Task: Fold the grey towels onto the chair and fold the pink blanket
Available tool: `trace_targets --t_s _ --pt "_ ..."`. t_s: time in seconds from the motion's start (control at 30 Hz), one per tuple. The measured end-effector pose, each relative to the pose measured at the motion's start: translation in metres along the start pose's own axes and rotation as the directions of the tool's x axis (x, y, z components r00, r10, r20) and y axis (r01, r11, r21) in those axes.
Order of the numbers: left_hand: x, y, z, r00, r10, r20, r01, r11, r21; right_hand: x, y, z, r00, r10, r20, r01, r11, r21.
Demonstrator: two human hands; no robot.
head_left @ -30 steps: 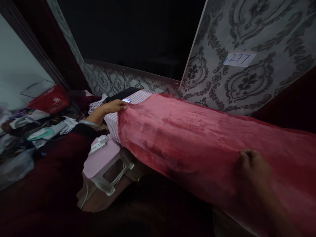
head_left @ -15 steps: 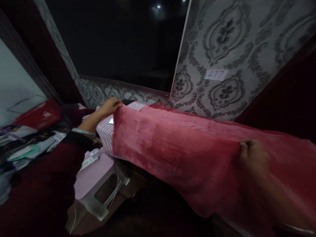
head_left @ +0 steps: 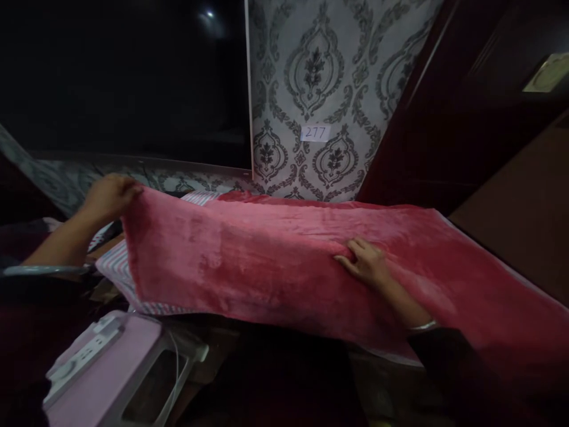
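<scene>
A red plush blanket [head_left: 267,279] lies lengthwise over a low surface, with its near layer lifted into a slanting flap. My left hand [head_left: 111,198] is closed on the blanket's upper left corner and holds it raised. Farther right, my right hand [head_left: 367,261] has its fingers over the folded edge and its thumb on the near side, pinching the fabric. Beneath the left end, a striped cloth [head_left: 118,267] in white, pink and grey shows.
A pink stool [head_left: 115,367] with a white power strip [head_left: 82,359] and cable stands at the lower left. Behind the blanket are a large dark screen [head_left: 133,83] and patterned wallpaper bearing a paper label [head_left: 315,133] reading 277. A dark wooden panel [head_left: 444,107] rises at the right.
The view has turned to the right. My left hand still holds the blanket corner. My right hand has moved left along the folded edge, and the near flap hangs flatter.
</scene>
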State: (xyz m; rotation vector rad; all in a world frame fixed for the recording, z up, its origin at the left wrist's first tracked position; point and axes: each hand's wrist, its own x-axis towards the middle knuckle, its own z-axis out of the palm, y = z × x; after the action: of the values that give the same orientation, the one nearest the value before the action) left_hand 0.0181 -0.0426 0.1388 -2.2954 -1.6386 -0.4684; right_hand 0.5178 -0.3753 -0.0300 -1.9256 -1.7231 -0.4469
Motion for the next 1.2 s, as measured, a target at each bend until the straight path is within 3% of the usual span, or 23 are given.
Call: trace_targets --t_s 0.1,0.23,0.43,0.63,0.77,0.9,1.07,1.2 --pt "0.0 0.011 -0.009 0.999 -0.016 -0.03 0.016 1.0 0.002 0.004 0.005 0.001 0.997 0.035 0.062 -0.029 0.996 -0.09" --pt "0.0 0.032 -0.026 0.993 -0.05 -0.11 0.045 0.998 -0.045 0.009 0.023 0.009 0.968 0.185 0.171 -0.166 0.979 -0.119" --pt "0.003 0.052 -0.043 0.966 -0.076 -0.247 0.038 0.987 -0.154 -0.018 0.039 0.029 0.899 0.237 0.367 -0.295 0.949 0.11" --pt "0.012 0.045 -0.044 0.977 -0.012 -0.211 -0.024 0.986 -0.166 -0.051 0.056 0.025 0.867 0.29 0.405 -0.392 0.899 0.195" --pt "0.013 0.037 -0.041 0.991 0.027 -0.13 -0.05 0.983 -0.177 -0.056 0.075 -0.004 0.86 0.453 0.235 -0.491 0.86 0.136" --pt "0.008 0.033 -0.043 0.996 0.028 -0.089 -0.044 0.982 -0.182 -0.038 0.079 -0.046 0.822 0.569 -0.014 -0.567 0.82 0.077" --pt "0.01 0.029 -0.05 0.961 -0.02 -0.276 -0.048 0.97 -0.239 -0.001 0.069 -0.096 0.782 0.584 -0.215 -0.611 0.787 -0.083" --pt "0.014 0.036 -0.066 0.872 -0.157 -0.464 -0.011 0.941 -0.338 0.02 0.067 -0.129 0.73 0.529 -0.433 -0.631 0.765 -0.128"
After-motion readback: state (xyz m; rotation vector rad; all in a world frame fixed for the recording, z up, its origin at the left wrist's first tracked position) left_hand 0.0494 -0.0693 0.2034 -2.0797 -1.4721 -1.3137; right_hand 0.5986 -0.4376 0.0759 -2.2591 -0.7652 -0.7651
